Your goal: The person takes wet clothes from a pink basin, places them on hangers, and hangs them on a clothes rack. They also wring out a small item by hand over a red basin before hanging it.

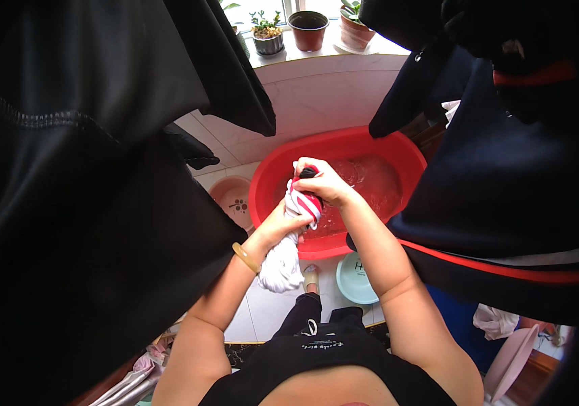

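Both my hands grip a twisted white garment (281, 261) with red and black parts, over the near left side of a large red plastic tub (264, 177). My right hand (322, 180) is closed around the upper end, where the black and red cloth bunches up. Lower on the bundle is my left hand (284, 223), its thumb across the white cloth, a yellowish bangle (245, 257) on the wrist. The loose white end hangs down below it. Water (365, 182) lies in the tub.
Dark garments (117, 203) hang at the left, and navy ones (502, 177) at the right. A pink basin (228, 195) and a light blue basin (355, 281) stand on the floor beside the tub. Flowerpots (308, 33) line the windowsill. A pink basin (512, 360) leans at lower right.
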Available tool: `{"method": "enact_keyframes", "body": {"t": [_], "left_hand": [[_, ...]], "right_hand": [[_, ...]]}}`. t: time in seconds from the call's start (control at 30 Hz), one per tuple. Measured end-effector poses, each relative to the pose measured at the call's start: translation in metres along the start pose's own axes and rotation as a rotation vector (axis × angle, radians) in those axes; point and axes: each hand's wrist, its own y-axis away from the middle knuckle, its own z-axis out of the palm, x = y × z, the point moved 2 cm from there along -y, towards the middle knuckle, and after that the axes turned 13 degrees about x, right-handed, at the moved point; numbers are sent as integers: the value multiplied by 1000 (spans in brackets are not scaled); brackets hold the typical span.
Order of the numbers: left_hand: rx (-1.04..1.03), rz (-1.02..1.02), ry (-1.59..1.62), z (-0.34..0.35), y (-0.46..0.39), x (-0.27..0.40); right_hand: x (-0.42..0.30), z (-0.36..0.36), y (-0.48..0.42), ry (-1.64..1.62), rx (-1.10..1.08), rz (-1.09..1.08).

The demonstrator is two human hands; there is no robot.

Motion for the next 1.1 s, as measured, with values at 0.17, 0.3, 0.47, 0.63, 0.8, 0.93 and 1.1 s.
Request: {"method": "enact_keyframes", "body": {"t": [0.17,0.3,0.47,0.63,0.8,0.93,1.1], "left_hand": [[55,192,-583,-11,-52,-16],[194,115,-982,-16,-74,-18],[232,37,-1103,-13,-84,-21],[223,72,-1090,-17,-88,-33],[206,104,-1208,-13,-80,-41],[241,131,-1295,-5,-71,-42],[257,158,-1325,4,-61,-43]], "right_hand": [[24,-4,-30,1037,250,-117],[30,-5,-42,1370,352,29],[37,-13,-48,1454,419,224],[49,-19,-55,1493,401,275],[50,-23,-45,1383,424,264],[49,-23,-30,1258,500,208],[47,-21,-18,1245,516,132]]}}
